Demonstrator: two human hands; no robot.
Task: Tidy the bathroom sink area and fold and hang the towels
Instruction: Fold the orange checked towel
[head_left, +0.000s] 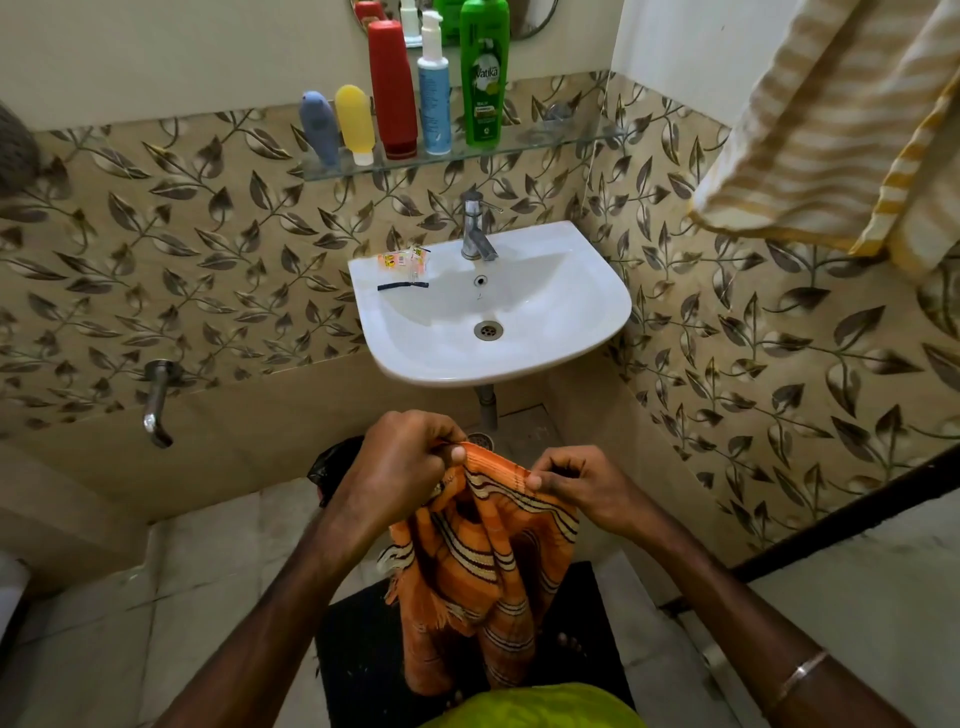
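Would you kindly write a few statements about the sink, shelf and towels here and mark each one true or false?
1. Both hands grip the orange striped towel: left hand, right hand. True.
2. The sink is full of water. False: the basin shows no standing water and its drain is uncovered.
3. A dark comb lies on the sink's rim, left of the tap. True.
4. The green bottle stands at the left end of the glass shelf. False: it is the rightmost bottle.
5. A yellow striped towel hangs at upper right. True.
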